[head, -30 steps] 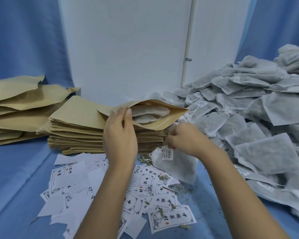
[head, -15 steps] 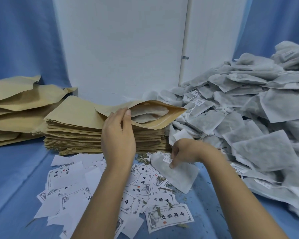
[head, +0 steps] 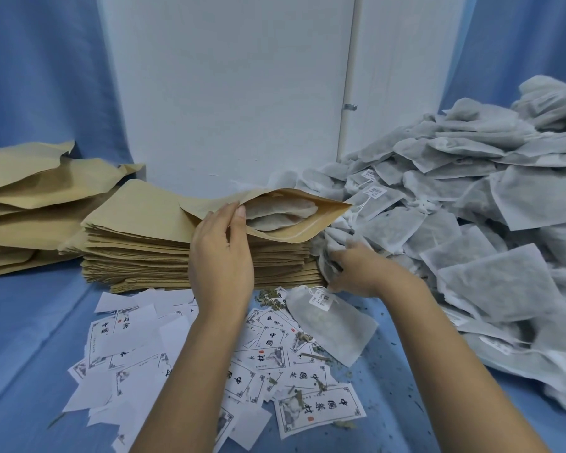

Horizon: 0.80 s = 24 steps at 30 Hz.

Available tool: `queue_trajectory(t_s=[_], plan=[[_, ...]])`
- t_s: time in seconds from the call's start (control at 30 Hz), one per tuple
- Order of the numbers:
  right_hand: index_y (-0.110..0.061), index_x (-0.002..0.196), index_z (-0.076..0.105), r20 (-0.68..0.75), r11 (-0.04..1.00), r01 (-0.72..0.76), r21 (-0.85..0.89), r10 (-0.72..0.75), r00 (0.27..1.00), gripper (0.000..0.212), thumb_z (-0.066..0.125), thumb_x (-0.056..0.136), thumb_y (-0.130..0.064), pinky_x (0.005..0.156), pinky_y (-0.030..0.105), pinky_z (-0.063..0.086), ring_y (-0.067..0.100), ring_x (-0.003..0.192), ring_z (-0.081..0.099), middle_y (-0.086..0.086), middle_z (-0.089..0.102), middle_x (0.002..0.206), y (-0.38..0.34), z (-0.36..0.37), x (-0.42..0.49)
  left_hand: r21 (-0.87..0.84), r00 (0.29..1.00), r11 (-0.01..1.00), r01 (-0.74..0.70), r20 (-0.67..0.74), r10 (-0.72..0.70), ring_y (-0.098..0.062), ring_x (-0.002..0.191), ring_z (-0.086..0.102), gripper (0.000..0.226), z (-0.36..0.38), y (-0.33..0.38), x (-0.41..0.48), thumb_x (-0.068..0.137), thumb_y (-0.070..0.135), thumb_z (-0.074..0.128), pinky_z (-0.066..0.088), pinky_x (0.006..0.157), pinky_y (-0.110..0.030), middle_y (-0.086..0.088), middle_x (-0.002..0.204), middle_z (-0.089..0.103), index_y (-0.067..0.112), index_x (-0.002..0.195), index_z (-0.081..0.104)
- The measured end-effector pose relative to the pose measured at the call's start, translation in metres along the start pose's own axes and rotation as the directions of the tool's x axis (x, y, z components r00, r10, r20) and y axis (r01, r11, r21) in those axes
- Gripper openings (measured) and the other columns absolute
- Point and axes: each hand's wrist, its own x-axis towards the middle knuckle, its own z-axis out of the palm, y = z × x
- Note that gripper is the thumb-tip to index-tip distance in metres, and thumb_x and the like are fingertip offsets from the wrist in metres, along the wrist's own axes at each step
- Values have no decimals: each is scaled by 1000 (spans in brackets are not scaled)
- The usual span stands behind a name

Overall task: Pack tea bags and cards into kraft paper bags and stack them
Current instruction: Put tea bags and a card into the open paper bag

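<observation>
Filling step: kraft bag (head: 286, 236) pinched open by left hand (head: 221, 256), tea bag (head: 326, 262) gripped by right hand (head: 360, 273), probably to be slipped in next.

Rear wall (head: 226, 93): white, flat, matt, unmarked. One white vertical pipe (head: 348, 76) runs down it right of centre, fixed by a small metal clip (head: 350, 107). Blue cloth (head: 30, 322) covers the work surface and hangs as drapes (head: 40, 67) on both sides. Lighting even and soft; shadows faint.

Right hand (head: 360, 271) now at tea-bag pile (head: 471, 223)
</observation>
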Motion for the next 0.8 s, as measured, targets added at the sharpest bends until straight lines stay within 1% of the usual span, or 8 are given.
queue_trajectory(t_s=[0.07,0.13,0.2,0.33,0.5,0.6,0.7,0.8], plan=[[-4,131,45,-47,999,51,-5,-51,998,40,50,95,-20,73,26,32,21,94,41,12,45,115,-1,5,6,-1,1000,1000,-1,1,1,-9,115,52,35,-1,-1,0,100,33,40,34,90,-18,8,120,63,19,122,64],[-8,97,57,-290,996,89,15,-81,954,18,41,97,-15,62,26,29,19,82,39,12,49,87,-2,7,9,3,1000,1000,0,-1,0,-11,117,52,35,-1,-1,0,100,33,40,37,93,-21,7,121,63,18,122,64],[-15,64,51,-501,984,48,171,45,864,31,42,94,-15,56,32,34,28,70,45,10,46,63,-2,4,7,-1,1000,1000,1,-7,-1,-11,113,54,34,-2,-2,0,101,32,40,37,88,-21,9,117,64,19,120,64],[-7,87,60,-685,839,200,506,250,685,7,55,83,-9,58,26,31,23,78,53,7,63,90,5,-5,4,-12,1000,1000,-1,-11,1,-10,104,54,32,-2,-1,0,101,31,40,34,81,-20,13,105,62,20,115,66],[-23,98,50,-575,672,309,673,213,790,17,52,84,-12,54,12,31,2,75,48,-13,52,89,8,-9,1,-4,1000,1000,3,-16,-3,-11,104,55,32,-2,-2,0,101,32,40,33,80,-19,11,106,64,20,116,66],[-28,94,54,-437,604,262,752,160,885,16,54,83,-15,56,20,33,3,71,49,-11,54,83,7,-8,2,9,1000,1000,-1,-13,1,-12,106,54,33,-2,-5,1,101,31,40,33,82,-19,9,110,64,19,117,65],[-30,98,50,-170,624,105,774,46,984,25,60,81,-15,61,26,38,10,79,54,-4,55,92,10,-3,4,38,1000,999,-16,-1,16,-15,108,55,32,-2,-8,1,101,30,40,34,81,-21,7,110,63,17,116,65],[-23,119,43,2,799,4,601,-7,1000,46,68,80,-18,69,28,41,17,95,53,-1,54,103,12,8,8,42,1000,999,-23,-11,24,-14,111,54,34,-2,-8,1,101,30,39,36,85,-21,5,115,64,17,120,64]])
